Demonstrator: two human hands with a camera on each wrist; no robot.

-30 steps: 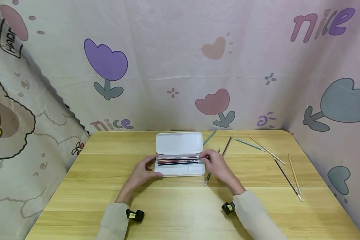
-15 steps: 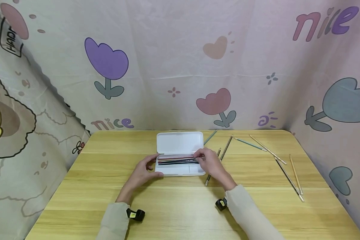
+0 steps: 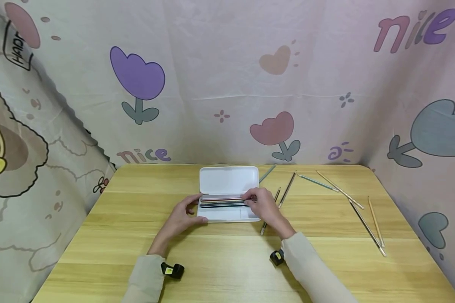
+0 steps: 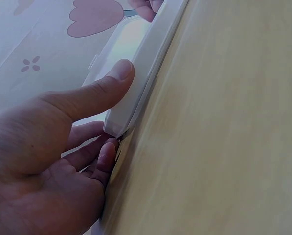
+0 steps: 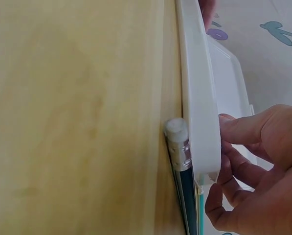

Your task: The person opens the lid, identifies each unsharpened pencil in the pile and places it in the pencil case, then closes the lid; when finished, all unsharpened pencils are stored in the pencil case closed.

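A white pencil case (image 3: 229,180) lies with its lid raised at the back of the table. Several dark and coloured pencils (image 3: 221,203) lie lengthwise in its tray. My left hand (image 3: 180,216) grips the case's left end; in the left wrist view its thumb (image 4: 94,95) presses the front wall and the fingers curl round the corner. Over the right end of the tray, my right hand (image 3: 263,206) pinches a pencil among the others. In the right wrist view the case wall (image 5: 202,98) hides the tips of my thumb and fingers.
Right beside the case, a black pencil with a white eraser (image 5: 177,129) lies under my right hand. Several loose pencils are spread to the right, among them a teal pencil (image 3: 318,183) and a yellow pencil (image 3: 375,221). A patterned cloth (image 3: 212,84) hangs behind the table.
My right hand has moved left over the tray, bringing a dark pencil in line with the others. The left hand keeps its hold on the case.
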